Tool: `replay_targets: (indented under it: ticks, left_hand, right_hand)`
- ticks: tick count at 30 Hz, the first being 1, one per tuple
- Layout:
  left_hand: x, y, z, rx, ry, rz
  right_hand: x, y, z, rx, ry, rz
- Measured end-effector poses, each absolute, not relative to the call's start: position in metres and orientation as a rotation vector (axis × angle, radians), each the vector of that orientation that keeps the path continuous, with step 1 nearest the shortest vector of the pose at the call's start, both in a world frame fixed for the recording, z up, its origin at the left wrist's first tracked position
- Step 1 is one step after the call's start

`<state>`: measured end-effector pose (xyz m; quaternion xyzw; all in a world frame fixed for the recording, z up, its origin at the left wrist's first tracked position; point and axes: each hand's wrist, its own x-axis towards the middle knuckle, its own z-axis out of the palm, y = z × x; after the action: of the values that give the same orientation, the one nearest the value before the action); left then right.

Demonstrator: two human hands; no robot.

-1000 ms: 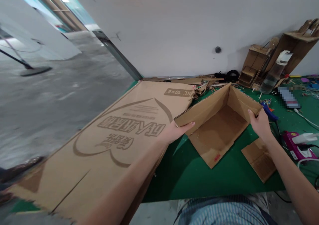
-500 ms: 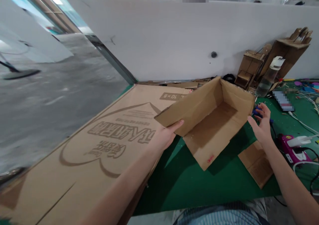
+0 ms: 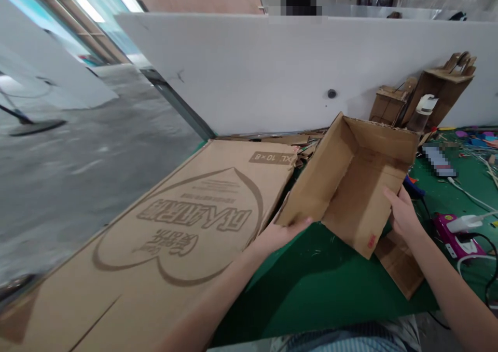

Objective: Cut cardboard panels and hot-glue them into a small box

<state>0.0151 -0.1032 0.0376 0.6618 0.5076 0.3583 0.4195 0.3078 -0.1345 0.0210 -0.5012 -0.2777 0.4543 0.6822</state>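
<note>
An open-sided cardboard box (image 3: 354, 201) is held tilted above the green tabletop, its inside facing me. My left hand (image 3: 284, 235) grips the lower corner of its left wall, thumb on the inner face and fingers behind. On the right, my right hand (image 3: 402, 212) is closed on the edge of the box, thumb over the inside and the other fingers mostly hidden behind it. A small piece of folded cardboard (image 3: 400, 269) lies on the table beneath my right wrist, partly covered by the box.
A large printed carton (image 3: 194, 212) takes up the left side. A pink power strip (image 3: 457, 235) with cables, a phone (image 3: 439, 160), a bottle (image 3: 423, 113) and a cardboard model (image 3: 439, 92) are on the right. A white partition (image 3: 252, 77) stands behind the green table (image 3: 303, 289).
The box has moved right and turned, with its left wall steeper. My right hand, apart from the box with fingers spread before, now grips its right edge. My left hand kept its hold.
</note>
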Motion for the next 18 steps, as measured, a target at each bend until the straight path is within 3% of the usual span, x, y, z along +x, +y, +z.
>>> replay_targets:
  ticks: [7,12,18]
  left_hand:
    - [-0.001,-0.075,0.064,1.705,0.632,0.664]
    - [0.003,-0.051,0.087,1.638,0.553,1.023]
    - [0.031,-0.039,0.151,1.479,0.750,1.291]
  right_hand:
    - [0.327,-0.116,0.029,-1.089,-0.826,0.595]
    - [0.326,-0.103,0.033,-1.146,-1.086,0.436]
    - [0.316,-0.082,0.052,-1.067,-1.284,0.548]
